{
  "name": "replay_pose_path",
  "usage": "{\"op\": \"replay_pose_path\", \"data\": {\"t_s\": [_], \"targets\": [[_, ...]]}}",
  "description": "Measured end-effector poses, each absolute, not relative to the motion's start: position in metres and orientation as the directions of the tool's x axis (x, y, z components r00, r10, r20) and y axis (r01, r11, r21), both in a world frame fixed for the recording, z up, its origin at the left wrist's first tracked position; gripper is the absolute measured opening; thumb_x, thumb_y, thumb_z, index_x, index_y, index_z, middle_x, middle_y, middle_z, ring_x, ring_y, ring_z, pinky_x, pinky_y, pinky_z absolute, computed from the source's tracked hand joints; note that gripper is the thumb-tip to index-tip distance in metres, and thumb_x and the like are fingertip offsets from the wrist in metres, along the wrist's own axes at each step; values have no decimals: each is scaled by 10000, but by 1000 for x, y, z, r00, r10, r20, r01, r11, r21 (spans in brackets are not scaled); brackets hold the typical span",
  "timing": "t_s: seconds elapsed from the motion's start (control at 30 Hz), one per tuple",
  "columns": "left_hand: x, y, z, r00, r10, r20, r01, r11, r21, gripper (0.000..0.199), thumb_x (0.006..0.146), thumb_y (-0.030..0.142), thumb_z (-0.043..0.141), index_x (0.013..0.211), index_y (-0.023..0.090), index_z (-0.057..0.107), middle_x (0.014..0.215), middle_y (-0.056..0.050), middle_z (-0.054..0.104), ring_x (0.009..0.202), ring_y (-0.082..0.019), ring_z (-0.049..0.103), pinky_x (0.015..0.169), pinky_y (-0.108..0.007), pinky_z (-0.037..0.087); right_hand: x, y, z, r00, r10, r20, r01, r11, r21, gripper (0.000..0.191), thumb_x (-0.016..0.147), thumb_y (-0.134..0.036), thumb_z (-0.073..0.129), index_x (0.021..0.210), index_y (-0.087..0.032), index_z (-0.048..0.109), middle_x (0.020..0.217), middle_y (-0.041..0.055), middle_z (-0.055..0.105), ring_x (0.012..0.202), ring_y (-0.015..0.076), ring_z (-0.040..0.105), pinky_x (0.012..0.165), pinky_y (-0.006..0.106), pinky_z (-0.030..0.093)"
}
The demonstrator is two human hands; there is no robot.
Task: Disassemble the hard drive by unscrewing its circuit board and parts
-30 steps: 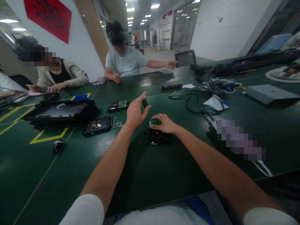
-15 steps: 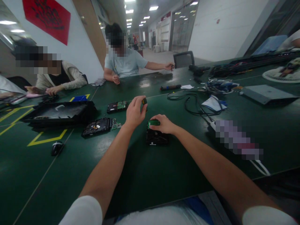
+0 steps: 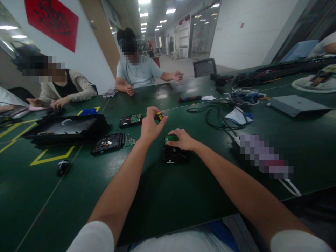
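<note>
A black hard drive (image 3: 175, 155) lies on the table in front of me, a green circuit board (image 3: 170, 138) at its far end. My right hand (image 3: 185, 140) grips the drive from the right, fingers resting over the board. Just up and to the left, my left hand (image 3: 151, 126) is closed round the yellow-and-black handle of a small screwdriver (image 3: 159, 116), held tilted. Its thin shaft seems to point down toward the drive's far left corner; whether the tip touches cannot be made out.
Left of my hands lie another hard drive (image 3: 130, 120), an opened drive (image 3: 107, 142) and black trays (image 3: 65, 129). A mouse (image 3: 63, 168) is nearer. Cables (image 3: 210, 115), a glove-like cloth (image 3: 238, 116) and a grey metal case (image 3: 299, 105) lie right. Two people sit across the table (image 3: 168, 196).
My left hand has turned, showing more of the screwdriver's yellow handle, now tilted. The right hand and drive stay put. The person opposite has drawn an outstretched hand inward.
</note>
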State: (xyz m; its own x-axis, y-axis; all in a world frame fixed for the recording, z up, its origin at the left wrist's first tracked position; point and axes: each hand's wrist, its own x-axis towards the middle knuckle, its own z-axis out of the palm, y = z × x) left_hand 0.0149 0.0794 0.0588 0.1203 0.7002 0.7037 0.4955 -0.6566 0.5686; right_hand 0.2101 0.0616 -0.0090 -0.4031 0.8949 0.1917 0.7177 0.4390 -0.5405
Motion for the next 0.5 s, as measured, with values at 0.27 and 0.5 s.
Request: {"op": "replay_pose_path", "data": {"t_s": [0.27, 0.5], "targets": [[17, 74, 65, 146, 569, 809, 621, -690, 373, 202, 952, 234, 691, 1119, 236, 578, 1161, -83, 687, 1049, -211, 701, 814, -338, 627, 209, 60, -3, -395, 906, 152, 730, 410, -547, 476, 894, -564, 756, 1255, -255, 750, 1255, 98, 731, 1187, 309, 664, 1059, 464, 508], [16, 76, 58, 169, 575, 800, 699, -642, 314, 260, 991, 237, 630, 1245, 234, 577, 1196, -94, 750, 1051, -232, 744, 935, -398, 608, 208, 61, -6, -403, 900, 164, 728, 424, -538, 465, 902, -547, 747, 1263, -254, 743, 1291, 94, 730, 1220, 316, 656, 1092, 476, 485]]}}
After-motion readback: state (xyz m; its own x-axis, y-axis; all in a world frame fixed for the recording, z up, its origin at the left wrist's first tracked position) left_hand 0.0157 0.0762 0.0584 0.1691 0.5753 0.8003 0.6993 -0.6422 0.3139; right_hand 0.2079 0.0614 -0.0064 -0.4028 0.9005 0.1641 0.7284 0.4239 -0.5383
